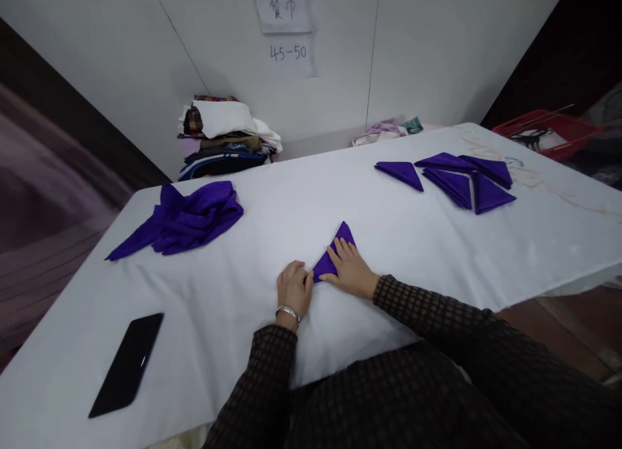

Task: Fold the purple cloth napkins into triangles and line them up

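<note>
So my right hand (350, 269) is lying pretty flat on a folded purple cloth (324, 265), fingers a bit apart and pressing on top, not gripped around anything. My left hand (294, 289) is loosely bent with the thumb right at the cloth's near left corner. Can't tell if it's actually pinching that corner or just touching it. The cloth is a neat triangle right in front of me, one point facing away. I've got a silver bracelet (288, 312) on the left wrist.

Writing: there are two papers on the wall (121, 41). The upper sheet (284, 15) has handwritten 餐巾, plus a line above that's cut off by the top of the view. The lower sheet (291, 54) says 45-50.

The table (272, 209) has a white cover with some soft wrinkles. Over on the left there's a crumpled purple heap (197, 217), and nearer me a black phone (127, 365). Far right: a lone purple triangle (402, 174) just beside a cluster of four purple triangles (492, 193). Past the far edge, against the wall, sits a clothes stack (221, 148). A red basket (578, 135) is beyond the right end.
</note>
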The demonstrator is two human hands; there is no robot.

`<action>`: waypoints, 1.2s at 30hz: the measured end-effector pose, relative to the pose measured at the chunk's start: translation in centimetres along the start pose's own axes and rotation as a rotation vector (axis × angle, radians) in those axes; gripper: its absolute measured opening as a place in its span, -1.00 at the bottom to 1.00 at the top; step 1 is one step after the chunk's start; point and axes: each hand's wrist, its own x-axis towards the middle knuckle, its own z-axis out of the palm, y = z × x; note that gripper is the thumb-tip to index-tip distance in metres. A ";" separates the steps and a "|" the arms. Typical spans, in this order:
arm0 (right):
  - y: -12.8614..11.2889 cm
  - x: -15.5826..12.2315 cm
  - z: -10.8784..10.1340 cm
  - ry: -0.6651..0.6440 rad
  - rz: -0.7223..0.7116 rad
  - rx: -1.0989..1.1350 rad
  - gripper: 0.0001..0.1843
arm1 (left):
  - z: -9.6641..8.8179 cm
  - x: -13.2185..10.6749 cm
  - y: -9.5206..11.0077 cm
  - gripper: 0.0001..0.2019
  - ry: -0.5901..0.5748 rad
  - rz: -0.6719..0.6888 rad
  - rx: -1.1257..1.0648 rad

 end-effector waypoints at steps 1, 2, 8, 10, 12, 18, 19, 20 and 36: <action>-0.1 0.0 -0.1 0.009 0.000 0.005 -0.08 | 0.0 0.0 0.0 -0.77 -0.002 0.000 -0.002; -0.1 0.0 -0.3 0.021 0.002 0.012 -0.09 | 0.0 0.0 0.0 -0.77 -0.004 0.000 -0.003; 2.5 1.7 -2.7 0.182 0.077 0.106 -0.38 | 0.0 -0.1 0.0 -0.77 -0.004 0.000 -0.007; 4.3 2.6 -3.2 0.223 0.194 0.166 -0.51 | 0.0 -0.1 0.0 -0.78 -0.001 -0.001 -0.008; 5.9 3.3 -3.3 0.214 0.346 0.252 -0.59 | 0.1 -0.1 0.0 -0.79 -0.001 -0.002 -0.008; 7.2 4.3 -2.5 0.160 0.510 0.415 -0.63 | 0.0 0.0 0.0 -0.78 -0.011 -0.010 -0.009; 7.1 4.4 -2.5 0.155 0.510 0.415 -0.65 | 0.0 0.0 0.0 -0.78 -0.014 -0.013 -0.009; 7.0 4.4 -2.4 0.150 0.510 0.413 -0.67 | 0.0 0.0 0.0 -0.78 -0.016 -0.014 -0.009; 6.7 4.3 -2.7 0.044 0.455 0.201 -0.66 | 0.0 -0.1 0.0 -0.77 0.014 -0.017 -0.031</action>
